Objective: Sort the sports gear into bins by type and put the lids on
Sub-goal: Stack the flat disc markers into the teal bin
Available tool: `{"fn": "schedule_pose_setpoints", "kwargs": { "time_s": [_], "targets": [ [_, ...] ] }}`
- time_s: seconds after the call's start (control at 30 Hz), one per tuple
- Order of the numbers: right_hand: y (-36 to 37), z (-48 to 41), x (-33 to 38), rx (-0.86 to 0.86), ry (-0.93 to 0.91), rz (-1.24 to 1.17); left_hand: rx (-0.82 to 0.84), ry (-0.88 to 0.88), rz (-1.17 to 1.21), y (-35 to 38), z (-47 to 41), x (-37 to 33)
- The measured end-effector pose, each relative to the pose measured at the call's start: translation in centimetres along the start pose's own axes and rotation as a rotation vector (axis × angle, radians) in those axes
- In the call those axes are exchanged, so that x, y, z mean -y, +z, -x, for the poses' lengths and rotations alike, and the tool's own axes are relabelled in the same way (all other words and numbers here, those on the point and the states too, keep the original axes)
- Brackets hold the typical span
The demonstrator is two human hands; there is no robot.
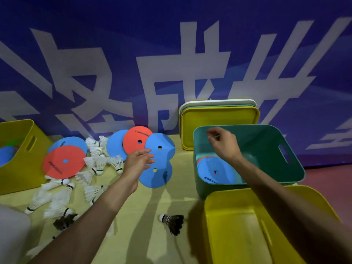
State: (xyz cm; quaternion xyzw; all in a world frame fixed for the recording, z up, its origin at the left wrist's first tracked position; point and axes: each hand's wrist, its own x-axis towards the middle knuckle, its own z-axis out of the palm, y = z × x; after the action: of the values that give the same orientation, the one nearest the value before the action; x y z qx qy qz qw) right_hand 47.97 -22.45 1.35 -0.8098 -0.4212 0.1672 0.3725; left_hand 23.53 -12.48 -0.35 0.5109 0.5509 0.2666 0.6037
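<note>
Flat round marker discs lie on the yellow floor by the wall: a red disc (63, 161), another red disc (137, 140), and blue ones. My left hand (138, 161) pinches the left edge of a blue disc (162, 146), which overlaps a second blue disc (156, 175). My right hand (223, 144) hovers over the green bin (253, 138), fingers loosely curled and holding nothing. Blue and red discs (215, 171) lie stacked inside that bin. Several white shuttlecocks (96, 162) are scattered at the left. A dark shuttlecock (172, 221) lies near the front.
An open yellow bin (238, 221) stands at the front right. At the left, another yellow bin (21, 149) holds discs. Stacked lids (219, 115), yellow in front, lean against the blue banner wall behind the green bin. A pale bin corner (11, 235) shows at bottom left.
</note>
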Motion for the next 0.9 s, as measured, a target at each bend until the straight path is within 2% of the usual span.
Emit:
{"fn": "schedule_pose_setpoints", "kwargs": {
  "time_s": [0.17, 0.27, 0.6, 0.73, 0.9],
  "targets": [
    [3.7, 1.0, 5.5, -0.094, -0.134, 0.005, -0.017, -0.087, -0.009, -3.9, -3.6, 2.0],
    [7.0, 1.2, 7.2, -0.041, -0.132, 0.035, -0.010, -0.121, -0.039, -5.5, -5.4, 3.7],
    [15.3, 1.6, 5.0, 0.272, 0.238, 0.113, 0.145, -0.205, -0.220, -7.0, -10.5, 8.8],
    [16.7, 0.8, 3.7, 0.298, 0.320, 0.161, 0.176, -0.202, -0.254, -6.1, -12.1, 9.2],
    [18.7, 0.1, 2.6, 0.246, 0.392, 0.112, 0.158, -0.200, -0.281, -4.9, -14.3, 11.0]
  ]
}}
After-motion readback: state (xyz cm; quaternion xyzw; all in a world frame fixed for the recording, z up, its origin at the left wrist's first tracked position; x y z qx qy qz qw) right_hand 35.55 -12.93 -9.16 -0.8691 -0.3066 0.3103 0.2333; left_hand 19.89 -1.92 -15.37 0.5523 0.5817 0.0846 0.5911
